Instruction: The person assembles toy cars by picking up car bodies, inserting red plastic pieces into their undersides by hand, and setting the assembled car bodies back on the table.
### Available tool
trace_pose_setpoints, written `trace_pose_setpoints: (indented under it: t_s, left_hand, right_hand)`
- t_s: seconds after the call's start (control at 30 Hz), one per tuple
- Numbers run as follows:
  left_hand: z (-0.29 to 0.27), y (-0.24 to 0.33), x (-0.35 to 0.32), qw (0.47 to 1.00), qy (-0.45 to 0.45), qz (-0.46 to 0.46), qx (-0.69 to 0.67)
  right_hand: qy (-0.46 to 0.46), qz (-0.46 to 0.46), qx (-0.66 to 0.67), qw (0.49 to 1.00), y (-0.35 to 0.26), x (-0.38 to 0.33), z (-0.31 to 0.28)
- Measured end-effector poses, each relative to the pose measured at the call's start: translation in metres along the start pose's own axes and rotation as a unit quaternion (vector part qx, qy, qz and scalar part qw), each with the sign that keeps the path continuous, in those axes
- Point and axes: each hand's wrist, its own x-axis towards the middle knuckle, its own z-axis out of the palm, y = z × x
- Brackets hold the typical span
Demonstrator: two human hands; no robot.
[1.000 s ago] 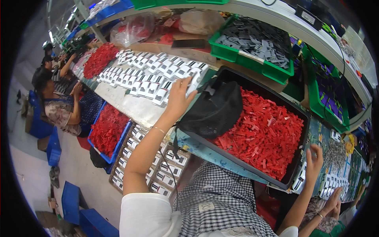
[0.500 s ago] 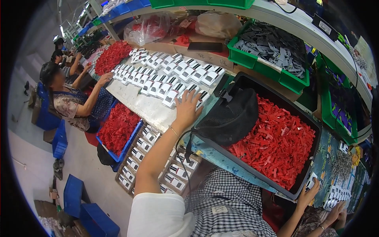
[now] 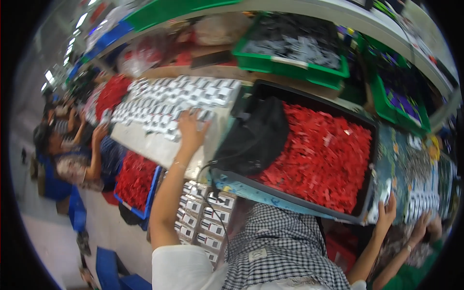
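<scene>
My left hand (image 3: pixel 192 133) reaches out over the table, fingers apart, its tips touching the near right end of the rows of white plastic housings (image 3: pixel 169 99) with dark windows and stripes. Whether a fingertip grips one of them is blurred. On the right, beyond the black bin, my right hand (image 3: pixel 385 212) is closed round a white plastic housing (image 3: pixel 388 190), seen almost edge-on. Between my hands stands the black bin (image 3: pixel 309 211), filled with small red plastic strips (image 3: pixel 324 154); a black mesh bag (image 3: pixel 258 140) lies over its left side.
Green bins (image 3: pixel 290 67) of grey and black parts stand behind, under a white shelf (image 3: pixel 333 17). A co-worker's hands (image 3: pixel 419 229) are beside white housings at right. Another person (image 3: pixel 72 159) sits at far left near a blue crate (image 3: pixel 153 193). A tray of housings (image 3: pixel 212 227) is below my left arm.
The whole view has turned and shifted, and blurs. My left hand stays at the end of the housing rows, my right keeps its housing, which has turned more edge-on.
</scene>
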Motion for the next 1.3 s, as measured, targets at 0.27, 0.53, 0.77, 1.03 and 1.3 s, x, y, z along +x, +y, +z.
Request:
trace_pose_setpoints:
  t_s: [0.27,0.53,0.77,1.03,1.3]
  left_hand:
    - [-0.095,0.274,0.052,0.878,-0.087,0.337,-0.328]
    - [-0.006,0.37,0.051,0.794,-0.082,0.455,-0.394]
    - [0.038,0.327,0.068,0.714,-0.319,-0.06,-0.62]
    - [0.041,0.328,0.065,0.551,-0.31,-0.172,-0.756]
    - [0.044,0.342,0.048,0.536,-0.362,-0.193,-0.737]
  right_hand:
    - [-0.168,0.101,0.325,0.925,-0.105,0.015,0.078]
    - [-0.268,0.169,0.396,0.862,-0.142,0.03,0.137]
    - [-0.273,-0.302,-0.221,0.886,-0.131,0.045,0.155]
    - [-0.283,-0.349,-0.27,0.852,-0.139,0.063,0.163]
    - [-0.244,-0.282,-0.237,0.897,-0.184,0.081,0.181]
